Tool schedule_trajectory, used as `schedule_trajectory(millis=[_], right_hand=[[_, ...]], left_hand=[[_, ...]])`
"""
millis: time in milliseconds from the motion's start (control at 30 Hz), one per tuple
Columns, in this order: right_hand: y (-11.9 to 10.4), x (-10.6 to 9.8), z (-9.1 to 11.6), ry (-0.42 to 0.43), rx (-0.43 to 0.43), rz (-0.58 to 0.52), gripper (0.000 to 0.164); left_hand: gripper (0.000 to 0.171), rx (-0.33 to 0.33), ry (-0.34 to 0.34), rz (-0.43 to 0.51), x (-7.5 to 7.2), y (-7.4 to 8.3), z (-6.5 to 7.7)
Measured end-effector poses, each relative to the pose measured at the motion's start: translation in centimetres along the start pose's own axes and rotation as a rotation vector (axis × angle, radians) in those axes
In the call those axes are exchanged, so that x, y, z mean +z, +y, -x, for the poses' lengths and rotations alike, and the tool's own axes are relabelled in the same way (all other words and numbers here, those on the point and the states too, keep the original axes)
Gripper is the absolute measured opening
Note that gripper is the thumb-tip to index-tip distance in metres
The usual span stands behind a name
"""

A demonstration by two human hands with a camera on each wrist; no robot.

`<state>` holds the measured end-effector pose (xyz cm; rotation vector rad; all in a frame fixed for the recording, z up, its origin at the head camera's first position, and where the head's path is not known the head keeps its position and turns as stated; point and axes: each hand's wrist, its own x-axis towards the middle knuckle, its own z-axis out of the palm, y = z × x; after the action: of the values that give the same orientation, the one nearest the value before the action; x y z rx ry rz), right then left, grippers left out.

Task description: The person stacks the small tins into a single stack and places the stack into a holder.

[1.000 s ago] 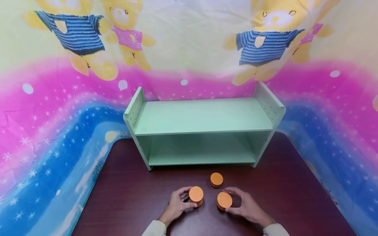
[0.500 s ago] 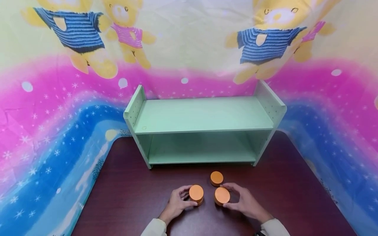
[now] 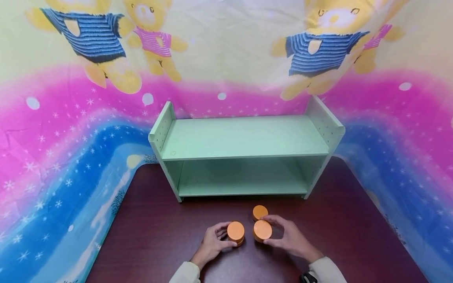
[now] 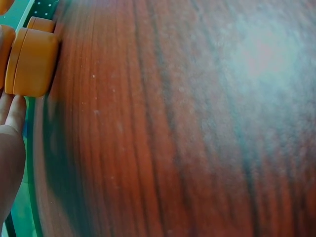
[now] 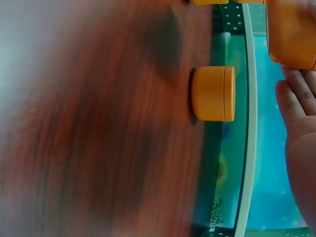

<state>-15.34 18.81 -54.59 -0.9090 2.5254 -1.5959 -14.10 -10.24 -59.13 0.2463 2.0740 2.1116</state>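
Observation:
Near the front of the table, my left hand [image 3: 213,243] curls thumb and fingers round a stack of two lidded orange jars. In the left wrist view the lower jar [image 4: 34,61] stands on the tabletop, with the upper jar [image 4: 5,49] on it. My right hand [image 3: 293,239] pinches another orange jar [image 3: 262,231] by its sides. This jar [image 5: 294,32] is raised off the table in the right wrist view, just right of the stack. Behind it a further orange jar [image 3: 260,212] stands on the table, partly overlapped in the head view.
A pale green two-tier shelf [image 3: 244,137] stands at the back of the dark red-brown table [image 3: 148,236]. Behind and beside it hangs a colourful cloth [image 3: 219,59] printed with bears. A black band [image 3: 308,278] circles the right wrist.
My right hand has moved left and slightly away from me with its jar, closer to the stack and the far jar. My left hand and the stack have stayed put.

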Motion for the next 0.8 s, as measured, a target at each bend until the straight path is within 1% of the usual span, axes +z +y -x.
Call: schedule_trajectory(millis=[100,267,433,600,800], right_hand=[[-0.2,0.2,-0.4,0.000,-0.002,0.013,0.064],[-0.4,0.5,-0.9,0.005,-0.005,0.005,0.061],[-0.6,0.8,-1.2,0.003,-0.011,-0.013,0.059],[-1.0,1.2,-1.7,0.004,-0.007,-0.015,0.060],[-1.5,1.9,-2.3,-0.005,-0.013,-0.035,0.062]], left_hand=[[0.065,0.002,-0.001,-0.010,0.0,0.0,0.0],[0.065,0.002,0.001,-0.033,0.0,0.1,0.1],[0.065,-0.001,0.000,-0.022,0.0,0.0,0.0],[0.065,-0.006,-0.002,-0.016,-0.1,-0.2,-0.1],[0.065,0.015,-0.004,-0.020,-0.2,-0.3,-0.1]])
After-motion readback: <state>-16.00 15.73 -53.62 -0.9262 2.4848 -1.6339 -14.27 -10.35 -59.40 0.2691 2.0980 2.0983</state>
